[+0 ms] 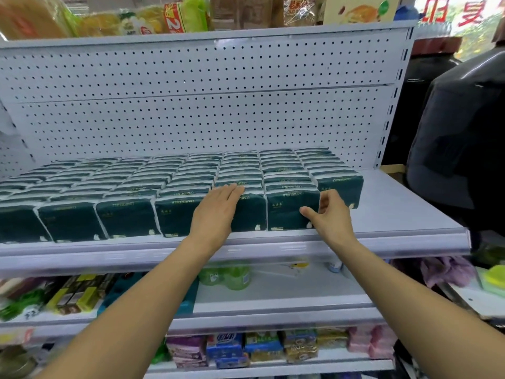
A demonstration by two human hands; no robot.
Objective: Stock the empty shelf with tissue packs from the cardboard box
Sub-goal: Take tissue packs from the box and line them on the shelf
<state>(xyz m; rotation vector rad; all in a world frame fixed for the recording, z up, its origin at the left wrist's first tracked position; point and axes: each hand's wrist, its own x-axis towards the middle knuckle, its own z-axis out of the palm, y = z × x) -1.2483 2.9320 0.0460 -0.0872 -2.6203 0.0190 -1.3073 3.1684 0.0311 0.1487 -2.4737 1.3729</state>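
Tissue packs stand upright (faces forward), rows running back.

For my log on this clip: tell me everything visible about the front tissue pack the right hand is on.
The front tissue pack is a dark green plastic-wrapped block with white ends and small, unreadable pale print. It stands upright at the front of its row on the white shelf, packed against the packs behind and to its left. The right hand pinches its right edge, thumb on the front face, fingers curled behind. The left hand rests flat on the neighbouring pack, not on this one.
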